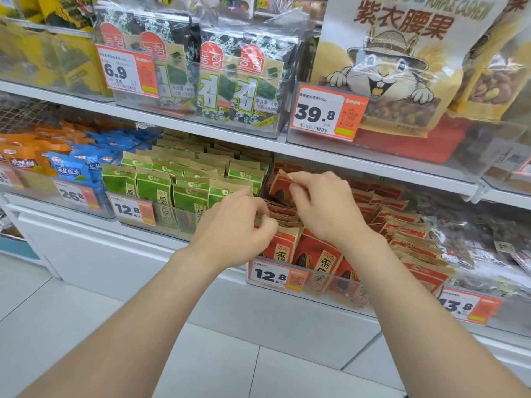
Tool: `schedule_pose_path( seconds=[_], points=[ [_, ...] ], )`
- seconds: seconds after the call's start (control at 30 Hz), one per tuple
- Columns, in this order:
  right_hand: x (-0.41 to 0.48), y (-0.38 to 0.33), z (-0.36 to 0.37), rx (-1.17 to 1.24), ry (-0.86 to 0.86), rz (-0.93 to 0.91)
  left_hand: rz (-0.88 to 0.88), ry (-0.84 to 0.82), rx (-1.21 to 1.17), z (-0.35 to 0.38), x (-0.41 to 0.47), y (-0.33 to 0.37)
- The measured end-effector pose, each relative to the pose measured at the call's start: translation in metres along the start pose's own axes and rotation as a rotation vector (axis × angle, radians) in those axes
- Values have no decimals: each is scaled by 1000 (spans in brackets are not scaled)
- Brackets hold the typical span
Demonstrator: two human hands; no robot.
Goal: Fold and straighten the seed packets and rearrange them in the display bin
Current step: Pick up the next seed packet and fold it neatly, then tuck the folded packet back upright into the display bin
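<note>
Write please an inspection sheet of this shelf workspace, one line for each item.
Surface: white shelf holds a clear display bin, with a price tag of 12.8 on its front.
Job's things: red seed packets stand in rows in the bin; one raised packet is tilted above the rest.
Clutter: green seed packets in the neighbouring bin, at left.
Hands: right hand pinches the raised packet's top; left hand grips tops of front red seed packets.
Cables: nothing seen.
Surroundings: seaweed packs and cashew bag on the shelf above; tiled floor below.
</note>
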State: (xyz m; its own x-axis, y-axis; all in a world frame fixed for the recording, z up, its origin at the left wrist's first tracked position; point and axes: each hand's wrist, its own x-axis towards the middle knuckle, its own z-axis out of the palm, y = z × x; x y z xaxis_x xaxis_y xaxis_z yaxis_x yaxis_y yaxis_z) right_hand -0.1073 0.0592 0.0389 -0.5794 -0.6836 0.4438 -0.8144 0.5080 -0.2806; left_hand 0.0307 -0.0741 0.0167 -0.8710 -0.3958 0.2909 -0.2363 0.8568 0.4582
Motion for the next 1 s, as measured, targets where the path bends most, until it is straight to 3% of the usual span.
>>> schedule_pose_path(
  seconds=[0.17, 0.3, 0.57, 0.63, 0.77, 1.0],
  points=[
    [9, -12, 10, -203, -86, 5, 13, 5, -45, 1, 3, -5],
    [27, -14, 15, -197, -236, 151, 22, 15, -76, 4, 5, -9],
    [53, -21, 26, -334, -372, 238, 8, 57, -74, 9, 7, -8],
    [50, -23, 27, -310, -348, 249, -17, 86, -68, 10, 7, -6],
    [42, -24, 27, -121, -144, 315, -97, 150, -53, 12, 7, 4],
    [55, -15, 36, -42, -267, 394, -211, 223, -38, 15, 8, 20]
  ],
)
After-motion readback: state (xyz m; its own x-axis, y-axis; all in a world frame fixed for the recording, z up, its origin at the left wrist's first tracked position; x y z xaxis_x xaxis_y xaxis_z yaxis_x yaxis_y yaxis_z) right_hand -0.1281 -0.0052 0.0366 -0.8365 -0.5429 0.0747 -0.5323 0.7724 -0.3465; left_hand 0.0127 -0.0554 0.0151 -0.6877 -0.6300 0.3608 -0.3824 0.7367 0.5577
